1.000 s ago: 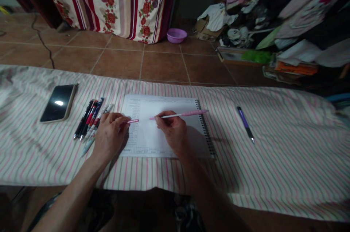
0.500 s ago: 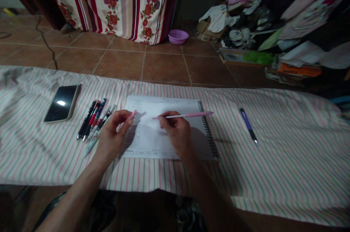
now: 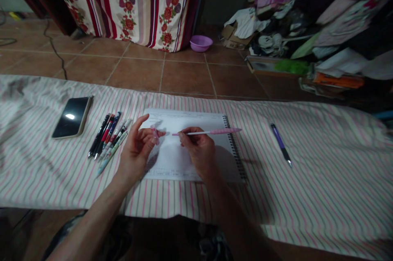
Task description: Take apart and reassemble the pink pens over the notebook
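Over the left part of a spiral notebook [image 3: 184, 166], my left hand [image 3: 136, 146] pinches a small pink translucent piece [image 3: 155, 134], perhaps a pen cap, between thumb and fingers; its index finger is raised. My right hand [image 3: 201, 148] grips a slim pen [image 3: 225, 130] with a pink barrel and a white section, held nearly level above the page. One end, pink and narrow, pokes out past the fingertips toward my left hand. A gap separates the pen from the pink piece.
Left of the notebook lie several pens [image 3: 106, 138] in a bundle, then a phone [image 3: 72, 117]. A purple pen [image 3: 281, 144] lies to the right on the striped cloth [image 3: 331, 162]. Beyond are a tiled floor, a purple basin [image 3: 200, 43] and heaped clothes [image 3: 334, 23].
My left hand has turned and shifted slightly right, its index finger now lifted and the pink piece showing more. My right hand and the pen stay nearly in place.
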